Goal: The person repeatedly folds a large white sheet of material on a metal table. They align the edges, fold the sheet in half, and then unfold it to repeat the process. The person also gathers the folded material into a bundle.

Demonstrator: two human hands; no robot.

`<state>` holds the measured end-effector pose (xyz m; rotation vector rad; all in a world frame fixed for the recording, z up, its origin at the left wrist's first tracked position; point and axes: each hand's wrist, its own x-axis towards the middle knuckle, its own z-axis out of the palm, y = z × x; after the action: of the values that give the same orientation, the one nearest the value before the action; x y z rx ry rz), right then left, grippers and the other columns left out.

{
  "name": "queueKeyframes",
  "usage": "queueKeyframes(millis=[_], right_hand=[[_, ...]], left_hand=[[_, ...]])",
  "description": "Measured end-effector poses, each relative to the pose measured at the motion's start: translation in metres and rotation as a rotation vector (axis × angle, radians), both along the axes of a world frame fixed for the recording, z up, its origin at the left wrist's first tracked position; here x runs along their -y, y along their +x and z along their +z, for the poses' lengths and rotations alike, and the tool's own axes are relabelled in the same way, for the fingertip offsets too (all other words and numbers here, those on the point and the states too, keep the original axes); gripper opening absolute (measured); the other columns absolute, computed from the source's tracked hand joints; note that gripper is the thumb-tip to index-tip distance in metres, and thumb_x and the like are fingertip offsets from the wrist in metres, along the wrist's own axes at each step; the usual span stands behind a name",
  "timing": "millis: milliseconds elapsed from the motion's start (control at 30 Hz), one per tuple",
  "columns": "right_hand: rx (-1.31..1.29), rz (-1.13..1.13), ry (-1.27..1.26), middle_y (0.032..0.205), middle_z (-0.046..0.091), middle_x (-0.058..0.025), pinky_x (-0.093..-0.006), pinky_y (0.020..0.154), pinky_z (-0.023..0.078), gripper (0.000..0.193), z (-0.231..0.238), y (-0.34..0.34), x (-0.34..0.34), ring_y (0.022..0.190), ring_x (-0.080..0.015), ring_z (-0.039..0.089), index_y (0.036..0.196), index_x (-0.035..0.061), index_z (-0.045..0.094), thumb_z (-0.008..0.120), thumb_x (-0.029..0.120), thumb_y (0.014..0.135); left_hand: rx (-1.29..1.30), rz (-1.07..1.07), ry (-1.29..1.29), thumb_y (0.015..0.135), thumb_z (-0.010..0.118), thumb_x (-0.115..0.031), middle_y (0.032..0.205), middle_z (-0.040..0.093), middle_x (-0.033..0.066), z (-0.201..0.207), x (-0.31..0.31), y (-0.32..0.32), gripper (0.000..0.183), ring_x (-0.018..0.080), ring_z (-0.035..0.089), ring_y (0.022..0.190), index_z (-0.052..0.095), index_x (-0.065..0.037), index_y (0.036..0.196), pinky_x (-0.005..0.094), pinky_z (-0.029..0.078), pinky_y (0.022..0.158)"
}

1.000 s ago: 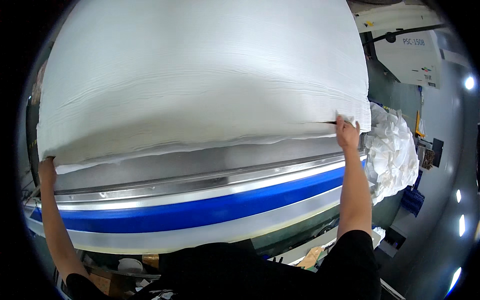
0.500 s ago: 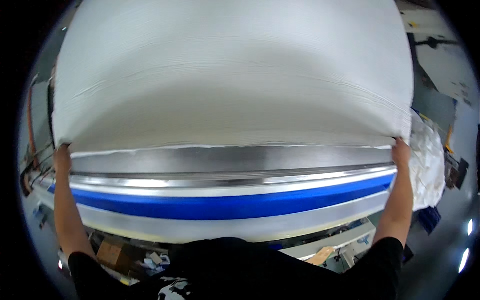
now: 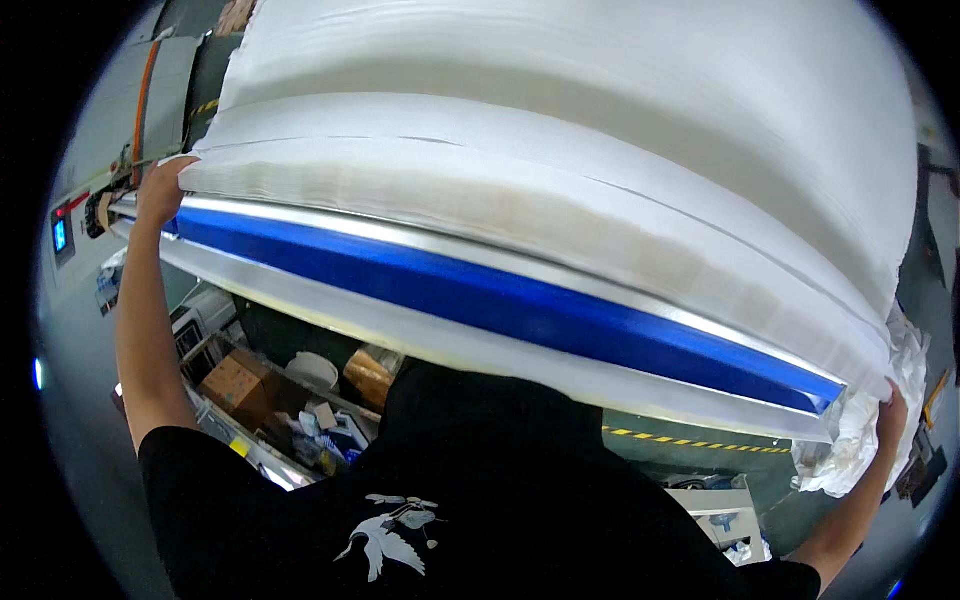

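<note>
A broad stack of white sheets (image 3: 480,195), cloth or paper I cannot tell, spreads away from me. Its layered near edge lies along a shiny metal rail (image 3: 420,235). My left hand (image 3: 165,190) is closed at the left near corner of the sheets. At the right near corner, my right hand (image 3: 893,410) is closed on the edge; its fingertips are partly hidden. On my side of the rail runs a long blue strip (image 3: 450,285), with a pale ledge (image 3: 500,370) nearer still.
Crumpled white material (image 3: 850,440) hangs beside my right hand. Below the ledge at left are a cardboard box (image 3: 235,385), a white bucket (image 3: 312,370) and loose items. A lit screen (image 3: 60,235) stands at far left. Yellow-black floor tape (image 3: 690,440) runs below.
The sheets' near edge has come toward me over the grey metal plate, now covered up to the rail. Both hands moved with it. My view has turned, lifting the left side.
</note>
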<state>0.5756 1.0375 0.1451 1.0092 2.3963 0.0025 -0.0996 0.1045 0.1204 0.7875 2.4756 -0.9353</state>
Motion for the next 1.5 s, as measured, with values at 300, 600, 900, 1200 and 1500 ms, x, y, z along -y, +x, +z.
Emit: queueKeyframes(millis=[300, 600, 900, 1200, 1500], right_hand=[[0.456, 0.215, -0.103, 0.091, 0.065, -0.0167, -0.0424, 0.080, 0.048, 0.036, -0.059, 0.058, 0.069, 0.088, -0.0342, 0.061, 0.103, 0.0099, 0.063, 0.056, 0.007, 0.069], [0.668, 0.235, -0.108, 0.090, 0.065, -0.0150, -0.0445, 0.079, 0.047, 0.023, -0.098, 0.075, 0.092, 0.087, -0.0347, 0.060, 0.094, 0.0087, 0.067, 0.050, 0.015, 0.080], [0.461, 0.193, -0.285, 0.094, 0.062, -0.0225, -0.0443, 0.083, 0.046, 0.032, -0.138, 0.120, 0.073, 0.092, -0.0389, 0.058, 0.098, -0.0014, 0.060, 0.057, 0.011, 0.069], [0.886, 0.019, -0.382, 0.106, 0.062, -0.0235, -0.0410, 0.084, 0.049, 0.076, -0.133, 0.038, 0.104, 0.100, -0.0364, 0.059, 0.118, 0.0026, 0.057, 0.071, 0.033, 0.050], [0.497, 0.027, -0.300, 0.099, 0.065, -0.0137, -0.0400, 0.081, 0.049, 0.051, -0.127, -0.017, 0.146, 0.095, -0.0321, 0.061, 0.101, 0.0093, 0.064, 0.074, 0.035, 0.058]], left_hand=[[0.361, -0.069, -0.327, 0.068, 0.062, -0.005, 0.099, 0.066, 0.0082, -0.077, 0.087, 0.072, 0.033, 0.0261, 0.061, 0.098, 0.068, -0.016, 0.099, 0.0417, 0.038, 0.099], [0.395, 0.068, -0.606, 0.081, 0.055, -0.012, 0.110, 0.064, 0.0101, -0.130, 0.041, 0.090, 0.023, 0.0263, 0.060, 0.104, 0.069, -0.011, 0.099, 0.0454, 0.045, 0.087], [-0.246, 0.615, -0.335, 0.087, 0.050, -0.019, 0.114, 0.062, 0.0111, -0.092, 0.050, 0.046, 0.027, 0.0295, 0.061, 0.104, 0.062, -0.010, 0.109, 0.0422, 0.049, 0.085], [-0.182, 0.524, 0.006, 0.084, 0.049, -0.015, 0.114, 0.061, 0.0120, -0.122, 0.052, 0.066, 0.036, 0.0329, 0.058, 0.102, 0.056, -0.017, 0.119, 0.0435, 0.047, 0.082], [-0.218, 0.485, 0.093, 0.085, 0.042, -0.017, 0.110, 0.062, 0.0156, -0.127, 0.028, 0.073, 0.036, 0.0359, 0.059, 0.100, 0.056, -0.018, 0.118, 0.0455, 0.047, 0.079]])
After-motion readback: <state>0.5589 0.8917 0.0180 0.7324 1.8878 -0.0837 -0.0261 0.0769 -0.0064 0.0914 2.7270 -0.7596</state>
